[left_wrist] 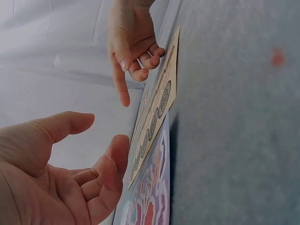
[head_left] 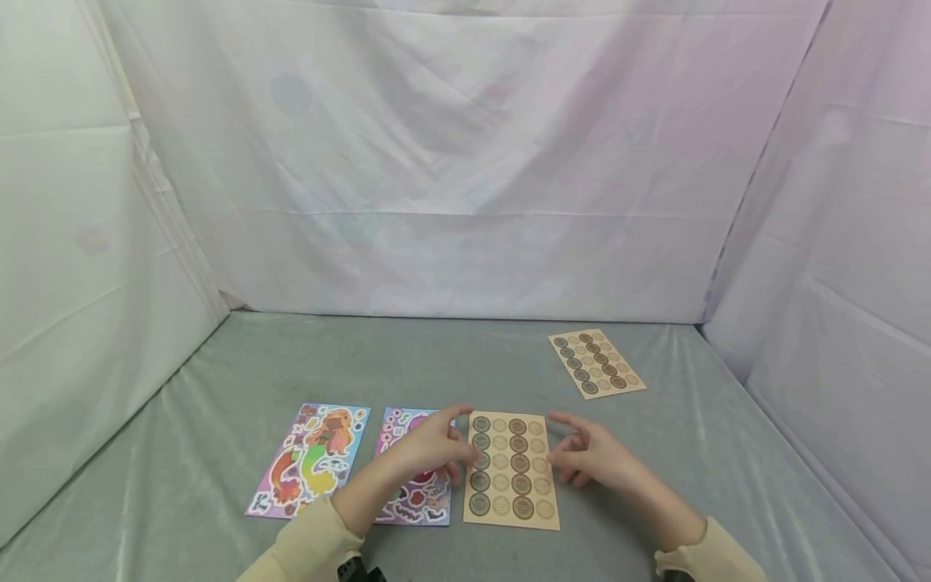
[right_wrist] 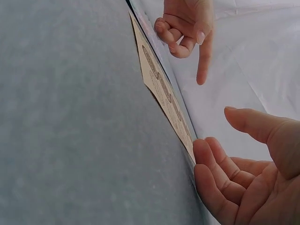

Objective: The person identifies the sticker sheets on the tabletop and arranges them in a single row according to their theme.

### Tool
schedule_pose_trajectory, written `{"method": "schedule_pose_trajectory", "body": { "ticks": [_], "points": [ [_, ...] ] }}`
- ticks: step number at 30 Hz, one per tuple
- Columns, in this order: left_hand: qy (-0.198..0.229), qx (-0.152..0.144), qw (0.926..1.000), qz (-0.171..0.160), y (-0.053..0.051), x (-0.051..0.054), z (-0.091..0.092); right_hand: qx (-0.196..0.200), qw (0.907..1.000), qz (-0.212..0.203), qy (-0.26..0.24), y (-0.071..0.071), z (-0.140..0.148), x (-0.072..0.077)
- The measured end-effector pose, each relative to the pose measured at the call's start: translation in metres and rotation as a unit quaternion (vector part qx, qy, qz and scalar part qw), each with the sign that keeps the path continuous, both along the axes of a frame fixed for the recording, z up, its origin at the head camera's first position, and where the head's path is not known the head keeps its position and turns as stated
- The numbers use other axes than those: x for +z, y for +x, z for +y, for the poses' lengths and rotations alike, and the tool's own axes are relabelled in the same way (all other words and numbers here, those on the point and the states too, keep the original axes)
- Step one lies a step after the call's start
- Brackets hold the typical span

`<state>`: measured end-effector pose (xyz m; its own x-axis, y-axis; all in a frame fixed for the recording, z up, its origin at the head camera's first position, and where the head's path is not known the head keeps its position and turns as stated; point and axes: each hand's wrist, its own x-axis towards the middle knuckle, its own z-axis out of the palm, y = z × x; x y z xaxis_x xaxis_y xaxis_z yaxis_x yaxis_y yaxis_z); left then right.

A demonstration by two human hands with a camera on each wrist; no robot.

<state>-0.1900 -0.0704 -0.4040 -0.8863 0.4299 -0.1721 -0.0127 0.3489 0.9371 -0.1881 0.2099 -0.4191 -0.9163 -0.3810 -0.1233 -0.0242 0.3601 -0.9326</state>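
A tan sticker sheet (head_left: 499,477) with columns of round dark and pale stickers lies flat on the table. At its left edge is my left hand (head_left: 434,443), thumb and fingers loosely bent and apart, with nothing gripped. It partly covers a purple sticker sheet (head_left: 412,511) that lies just left of the tan one. On the opposite side my right hand (head_left: 595,454) hovers by the right edge, index finger extended and the other fingers loosely bent. In the right wrist view, its fingertips (right_wrist: 200,150) are at the tan sheet's edge; whether they touch it I cannot tell.
A colourful mermaid sticker sheet (head_left: 313,461) lies at the left. Farther back on the right, another tan sheet of round stickers (head_left: 598,364) lies askew. The grey cloth-covered table (head_left: 407,356) is bounded by white fabric walls (head_left: 451,162) behind and at both sides.
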Motion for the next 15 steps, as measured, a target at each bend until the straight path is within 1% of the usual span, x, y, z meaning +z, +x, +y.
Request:
{"method": "schedule_pose_trajectory", "body": {
  "ticks": [9, 15],
  "points": [
    [0.010, 0.005, 0.9998, 0.017, -0.0010, 0.0049, 0.0029, -0.013, 0.9996, 0.021, 0.011, -0.0015, 0.0052, 0.0033],
    [0.018, -0.003, 0.9988, 0.044, -0.0039, 0.0059, 0.0070, -0.025, 0.9990, 0.036, 0.010, -0.0033, 0.0101, 0.0069]
  ]
}}
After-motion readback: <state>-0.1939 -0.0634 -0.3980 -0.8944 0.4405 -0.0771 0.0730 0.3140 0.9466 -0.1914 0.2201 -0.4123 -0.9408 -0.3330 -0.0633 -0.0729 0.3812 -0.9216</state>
